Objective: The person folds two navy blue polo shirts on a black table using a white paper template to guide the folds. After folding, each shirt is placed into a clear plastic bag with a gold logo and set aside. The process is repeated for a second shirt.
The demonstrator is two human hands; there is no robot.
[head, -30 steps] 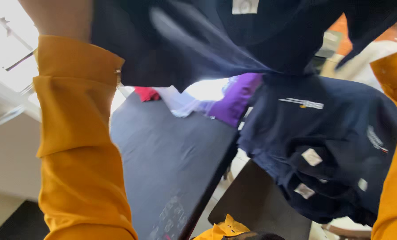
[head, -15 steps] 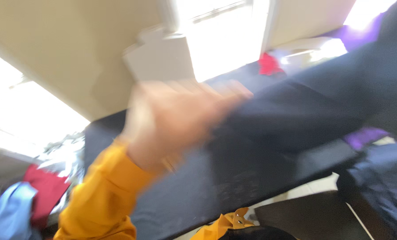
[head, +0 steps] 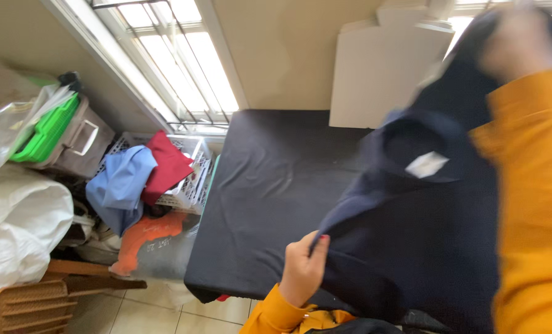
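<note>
Gripping a fold of the navy garment (head: 412, 229) near its lower edge, the left hand (head: 302, 270) sits low in the view with its fingers curled shut around the cloth, an orange sleeve (head: 276, 312) running down from the wrist; the right hand (head: 516, 38) is raised at the upper right, blurred, and seems to be closed on the top of the same garment, though the blur hides the exact grasp of the fingers; the garment hangs spread between the two hands, held up in the air in front of the black-covered table (head: 270, 185), with a small white label (head: 427, 164) showing inside its neck opening; the broad orange sleeve of the right arm (head: 532, 204) fills the right edge of the view; behind the table a white board (head: 381, 74) leans against the beige wall, just beside a barred window (head: 177, 55); to the left of the table a white lattice basket (head: 192, 185) holds a blue cloth (head: 118, 185) and a red cloth (head: 168, 164), which touch each other; further left stand a grey bin with a green lid (head: 53, 133), a large white sack (head: 19, 229) and a wicker chair (head: 29, 303) on the tiled floor
</note>
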